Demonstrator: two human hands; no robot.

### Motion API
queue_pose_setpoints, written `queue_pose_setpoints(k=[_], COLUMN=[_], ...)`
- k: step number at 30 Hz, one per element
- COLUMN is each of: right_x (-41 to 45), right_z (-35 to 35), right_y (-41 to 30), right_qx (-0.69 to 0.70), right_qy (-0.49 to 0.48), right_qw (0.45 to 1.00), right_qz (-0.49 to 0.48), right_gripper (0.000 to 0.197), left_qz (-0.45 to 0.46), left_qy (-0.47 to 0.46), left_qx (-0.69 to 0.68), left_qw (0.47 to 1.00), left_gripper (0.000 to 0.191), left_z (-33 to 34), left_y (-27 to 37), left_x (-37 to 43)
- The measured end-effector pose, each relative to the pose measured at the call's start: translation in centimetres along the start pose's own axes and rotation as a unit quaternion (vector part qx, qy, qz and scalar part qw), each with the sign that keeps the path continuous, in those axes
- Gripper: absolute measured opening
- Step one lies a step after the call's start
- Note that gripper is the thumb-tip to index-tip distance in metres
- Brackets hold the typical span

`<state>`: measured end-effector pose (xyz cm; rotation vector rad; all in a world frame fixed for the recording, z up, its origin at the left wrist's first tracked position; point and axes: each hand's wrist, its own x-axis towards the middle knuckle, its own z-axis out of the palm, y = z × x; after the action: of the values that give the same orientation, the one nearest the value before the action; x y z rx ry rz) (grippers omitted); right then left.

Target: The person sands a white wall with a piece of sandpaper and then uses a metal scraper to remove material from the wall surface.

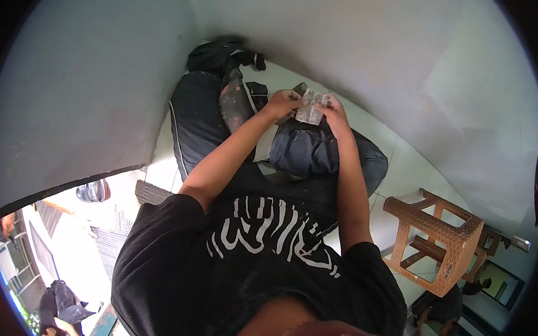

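Observation:
My left hand (284,102) pinches the left edge of a small, pale, crinkled sheet or packet (310,109). On its right side, my right hand (336,111) holds the same thing, with the thumb on its face. What it is made of cannot be told for sure. Behind its upper left corner shows a dark flat object (301,87), mostly hidden. Both hands are above my bent legs in dark trousers (306,149). Left of my left hand lies a dark, worn item with a stained patch (232,104), possibly a sock-covered foot.
Grey walls (346,40) meet in a corner ahead, close to my knees. A dark cloth heap (217,53) lies there. At right stands a brown plastic stool (432,238) on the tiled floor (390,169). Another person (443,308) is behind it; more people appear beyond the doorway at left.

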<state>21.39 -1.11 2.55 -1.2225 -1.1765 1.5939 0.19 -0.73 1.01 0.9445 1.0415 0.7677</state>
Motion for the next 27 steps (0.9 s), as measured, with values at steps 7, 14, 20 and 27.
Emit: queue_pose_setpoints(k=[7, 14, 20, 27], right_x=[0.2, 0.5, 0.5, 0.4], right_z=[-0.1, -0.5, -0.9, -0.4], right_y=[0.2, 0.7, 0.9, 0.5], right_qx=[-0.016, -0.025, -0.048, -0.026], right_qy=[0.022, 0.025, 0.029, 0.005], right_qw=[0.999, 0.999, 0.998, 1.0], right_qz=[-0.019, -0.013, -0.016, 0.016], right_gripper=[0.024, 0.024, 0.031, 0.027], left_qz=[0.025, 0.047, 0.071, 0.055], left_qy=[0.043, 0.068, 0.045, 0.005], left_qx=[0.027, 0.096, 0.036, -0.001], left_qw=[0.998, 0.992, 0.996, 0.998], left_gripper=[0.037, 0.031, 0.024, 0.02], left_z=[-0.2, -0.3, -0.1, 0.2], left_y=[-0.7, -0.6, -1.2, -1.7], left_x=[0.3, 0.4, 0.9, 0.8])
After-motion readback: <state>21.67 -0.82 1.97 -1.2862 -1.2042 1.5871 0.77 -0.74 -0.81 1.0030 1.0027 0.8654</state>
